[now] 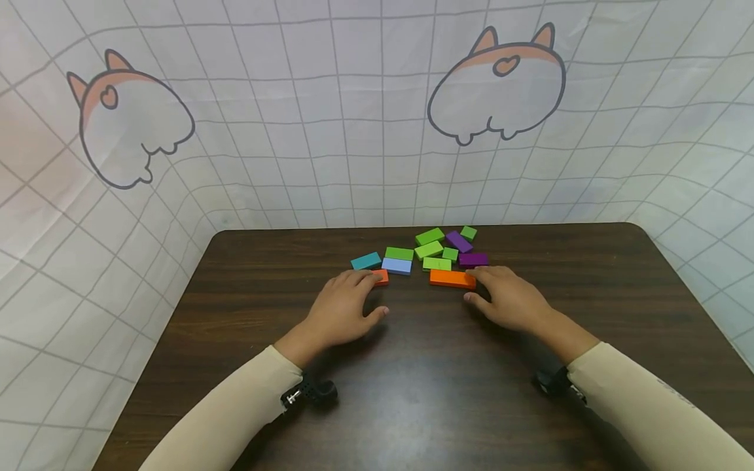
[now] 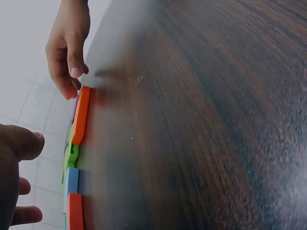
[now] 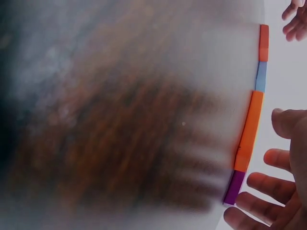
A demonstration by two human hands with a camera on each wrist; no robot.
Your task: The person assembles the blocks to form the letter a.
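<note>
In the head view my left hand is over the left end of the blocks, fingers loosely extended and thumb apart. Its fingertips overlap a red-orange block, partly hiding it. My right hand hovers at the right end of a longer orange block, its index fingertip right at that end. Both wrist views show spread fingers with nothing between them. Behind the orange block are a light green block and a purple block. A periwinkle block and a teal block lie near the left fingertips.
Several more green blocks and a second purple block cluster toward the back edge of the dark wooden table. A white grid-patterned cloth with cartoon shapes rises behind the table and along its sides.
</note>
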